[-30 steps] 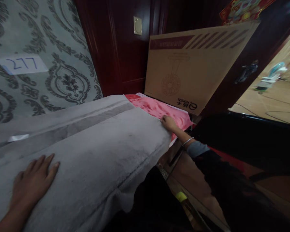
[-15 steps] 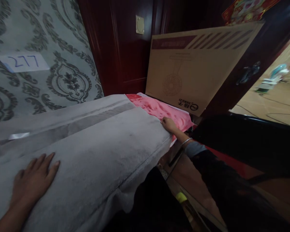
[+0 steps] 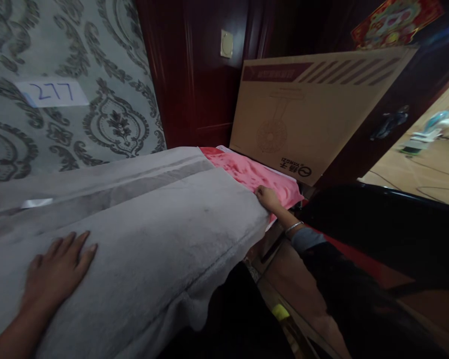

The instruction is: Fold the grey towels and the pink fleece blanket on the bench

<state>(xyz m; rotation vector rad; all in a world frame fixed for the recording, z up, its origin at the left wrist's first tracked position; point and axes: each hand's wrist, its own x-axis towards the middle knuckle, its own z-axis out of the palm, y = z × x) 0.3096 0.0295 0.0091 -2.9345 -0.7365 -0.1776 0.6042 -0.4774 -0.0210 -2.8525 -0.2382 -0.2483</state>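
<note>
A light grey fleecy blanket (image 3: 164, 224) with a darker stripe lies spread in front of me, its near side hanging over the edge. Flat on its left part rests my left hand (image 3: 58, 267), fingers spread. My right hand (image 3: 268, 198) is closed on the blanket's right edge, fingertips curled under and partly hidden. Beyond that edge a pink and red satiny cloth (image 3: 254, 169) shows from underneath. A small white slip (image 3: 37, 203) lies on the darker stripe.
A large cardboard box (image 3: 307, 114) leans against dark red doors (image 3: 205, 85) behind the cloth. Patterned wallpaper (image 3: 115, 114) carries a paper marked 277 (image 3: 58, 93). A black seat-like surface (image 3: 392, 224) stands at right. Below lies a yellow-capped bottle (image 3: 281, 312).
The whole view has shifted slightly, so things appear a little farther right. Both hands keep their places on the blanket.
</note>
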